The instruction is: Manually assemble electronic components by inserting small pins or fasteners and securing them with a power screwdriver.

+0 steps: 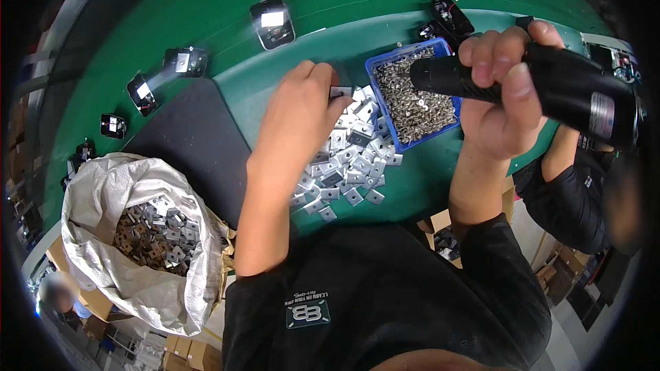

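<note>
My right hand [505,89] is wrapped round a black power screwdriver [577,93], lifted above the bench. Its narrow front end points left, over a blue bin [411,143] of small silvery screws [412,106]. At the upper left edge of a loose heap of small metal plates [357,161], my left hand [299,110] has its fingers curled down. A metal plate [342,92] shows between its thumb and fingers; the fingertips are partly hidden. The heaped plates are squarish, each with a hole.
A white woven sack [89,227] of metal pieces stands at left, beside a dark mat [196,137]. Black housings [273,23] are spread along the green surface beyond. More housings [450,17] sit behind the bin. At right, a co-worker's arm [560,154] reaches close to my right elbow.
</note>
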The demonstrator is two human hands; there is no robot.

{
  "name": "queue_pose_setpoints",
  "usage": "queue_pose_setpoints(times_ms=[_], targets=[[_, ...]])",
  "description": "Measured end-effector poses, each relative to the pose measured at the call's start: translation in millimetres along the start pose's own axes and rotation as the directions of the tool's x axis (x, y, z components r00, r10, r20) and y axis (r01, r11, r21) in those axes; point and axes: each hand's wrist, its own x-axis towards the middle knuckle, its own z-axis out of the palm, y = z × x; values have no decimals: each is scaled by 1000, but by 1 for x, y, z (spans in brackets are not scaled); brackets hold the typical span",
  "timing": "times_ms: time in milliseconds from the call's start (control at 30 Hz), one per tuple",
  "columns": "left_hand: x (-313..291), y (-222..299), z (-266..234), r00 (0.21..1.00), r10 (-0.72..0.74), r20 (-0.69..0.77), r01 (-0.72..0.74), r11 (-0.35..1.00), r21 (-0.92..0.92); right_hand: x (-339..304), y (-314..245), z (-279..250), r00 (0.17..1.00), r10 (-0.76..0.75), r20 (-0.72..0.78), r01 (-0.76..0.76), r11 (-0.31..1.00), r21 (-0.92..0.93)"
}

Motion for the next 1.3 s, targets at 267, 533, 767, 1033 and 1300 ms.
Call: queue_pose_setpoints(times_ms=[267, 533, 767, 1033, 1300], targets=[[9, -7, -2, 999, 19, -46, -26, 988, -150, -5, -19, -8, 989, 30, 146, -3, 984, -176], [93, 0, -11, 965, 41, -261, -111, 959, -260, -1, -19, -8, 998, 52, 41, -50, 998, -40], [178, 17, 14, 912, 110, -395, -177, 975, -137, 0, -27, -11, 992, 124, 38, -126, 991, 48], [191, 13, 38, 898, 93, -430, -138, 987, -76, 4, -32, -14, 969, 222, 108, -227, 973, 35], [183, 14, 31, 860, 88, -503, -145, 986, -76, 6, -28, -27, 961, 185, 208, -192, 981, 12]])
